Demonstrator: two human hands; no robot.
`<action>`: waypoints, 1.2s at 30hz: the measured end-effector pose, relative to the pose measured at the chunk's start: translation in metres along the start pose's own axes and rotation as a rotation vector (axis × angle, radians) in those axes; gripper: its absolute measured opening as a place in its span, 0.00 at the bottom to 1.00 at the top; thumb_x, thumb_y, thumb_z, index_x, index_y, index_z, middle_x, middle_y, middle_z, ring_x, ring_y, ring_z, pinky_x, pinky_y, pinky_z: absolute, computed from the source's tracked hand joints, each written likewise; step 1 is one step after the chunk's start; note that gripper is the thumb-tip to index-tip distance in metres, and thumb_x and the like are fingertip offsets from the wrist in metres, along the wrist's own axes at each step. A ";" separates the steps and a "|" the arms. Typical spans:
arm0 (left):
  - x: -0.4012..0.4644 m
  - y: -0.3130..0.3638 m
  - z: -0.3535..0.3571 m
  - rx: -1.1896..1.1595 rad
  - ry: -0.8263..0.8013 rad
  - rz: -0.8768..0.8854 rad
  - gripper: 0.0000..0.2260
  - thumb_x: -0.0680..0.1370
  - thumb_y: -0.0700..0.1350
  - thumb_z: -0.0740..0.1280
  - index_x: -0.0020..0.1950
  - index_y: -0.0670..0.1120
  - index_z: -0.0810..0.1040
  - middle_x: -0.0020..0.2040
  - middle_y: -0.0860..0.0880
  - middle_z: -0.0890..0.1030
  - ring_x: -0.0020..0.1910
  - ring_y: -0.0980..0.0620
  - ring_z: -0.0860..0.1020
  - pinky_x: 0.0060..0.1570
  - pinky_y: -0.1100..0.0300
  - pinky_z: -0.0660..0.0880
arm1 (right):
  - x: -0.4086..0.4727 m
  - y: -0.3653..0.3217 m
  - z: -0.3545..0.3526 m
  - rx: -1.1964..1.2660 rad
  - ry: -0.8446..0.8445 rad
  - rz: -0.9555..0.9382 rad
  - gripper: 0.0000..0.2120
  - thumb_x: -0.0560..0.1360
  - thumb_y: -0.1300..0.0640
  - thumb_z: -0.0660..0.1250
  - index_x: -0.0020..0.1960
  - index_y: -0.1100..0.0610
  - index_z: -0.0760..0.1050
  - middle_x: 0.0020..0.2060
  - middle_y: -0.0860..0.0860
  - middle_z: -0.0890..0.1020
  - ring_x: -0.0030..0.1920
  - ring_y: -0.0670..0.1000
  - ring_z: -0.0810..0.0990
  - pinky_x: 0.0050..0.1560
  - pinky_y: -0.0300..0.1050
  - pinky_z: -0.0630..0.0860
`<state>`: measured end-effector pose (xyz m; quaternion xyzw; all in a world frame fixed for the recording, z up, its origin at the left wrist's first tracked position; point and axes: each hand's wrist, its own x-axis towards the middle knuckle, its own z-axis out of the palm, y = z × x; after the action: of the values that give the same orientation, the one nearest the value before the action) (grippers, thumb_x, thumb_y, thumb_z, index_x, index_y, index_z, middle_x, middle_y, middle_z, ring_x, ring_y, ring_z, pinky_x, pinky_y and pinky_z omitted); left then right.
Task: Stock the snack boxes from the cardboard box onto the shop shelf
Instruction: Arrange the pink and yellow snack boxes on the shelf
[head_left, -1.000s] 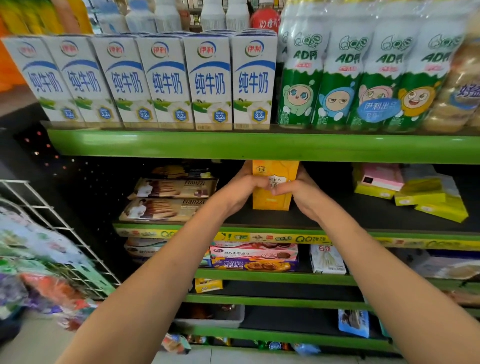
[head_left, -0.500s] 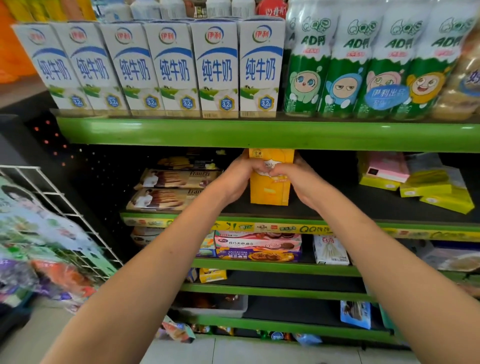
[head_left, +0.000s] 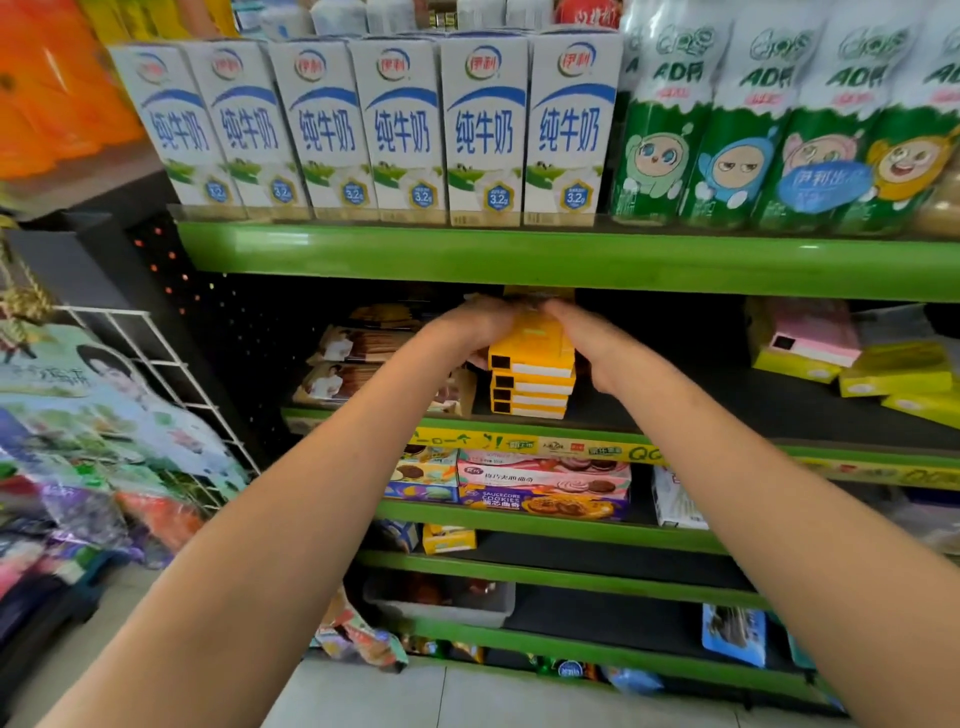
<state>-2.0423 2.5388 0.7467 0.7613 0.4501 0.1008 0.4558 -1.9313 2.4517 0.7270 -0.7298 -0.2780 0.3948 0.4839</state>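
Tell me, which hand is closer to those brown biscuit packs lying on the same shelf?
Left. The left hand holds the yellow boxes right beside the biscuit packs; the right hand is on the boxes' far side.

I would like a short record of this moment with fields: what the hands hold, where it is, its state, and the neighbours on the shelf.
held thing: stack of yellow snack boxes
left hand: grips the stack's left side
right hand: grips the stack's right side
place: second green shelf, under the milk cartons
state: boxes lying flat, one upon another
left neighbour: biscuit packs
right neighbour: yellow and pink boxes
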 end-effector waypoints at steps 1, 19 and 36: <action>0.000 0.000 -0.001 -0.016 -0.002 -0.007 0.15 0.81 0.60 0.59 0.54 0.49 0.73 0.40 0.50 0.79 0.37 0.52 0.79 0.26 0.63 0.74 | 0.000 0.001 0.002 0.056 0.004 0.013 0.16 0.79 0.42 0.61 0.51 0.53 0.79 0.51 0.54 0.84 0.55 0.56 0.81 0.64 0.51 0.72; -0.014 -0.006 0.006 -0.648 -0.157 -0.028 0.07 0.82 0.44 0.60 0.53 0.44 0.77 0.45 0.43 0.84 0.41 0.47 0.82 0.45 0.53 0.80 | -0.001 0.018 0.006 0.296 -0.003 -0.056 0.11 0.73 0.51 0.68 0.54 0.53 0.77 0.48 0.56 0.84 0.49 0.56 0.83 0.49 0.49 0.80; -0.034 -0.029 -0.002 -0.553 -0.014 0.269 0.36 0.68 0.22 0.64 0.73 0.46 0.66 0.64 0.43 0.78 0.60 0.44 0.78 0.52 0.50 0.80 | 0.002 0.029 -0.014 0.011 -0.109 -0.413 0.51 0.54 0.66 0.80 0.71 0.52 0.61 0.62 0.50 0.78 0.64 0.50 0.76 0.66 0.53 0.72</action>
<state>-2.0798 2.5190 0.7338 0.6617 0.2977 0.2735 0.6314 -1.9174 2.4355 0.7026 -0.6321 -0.4455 0.3277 0.5427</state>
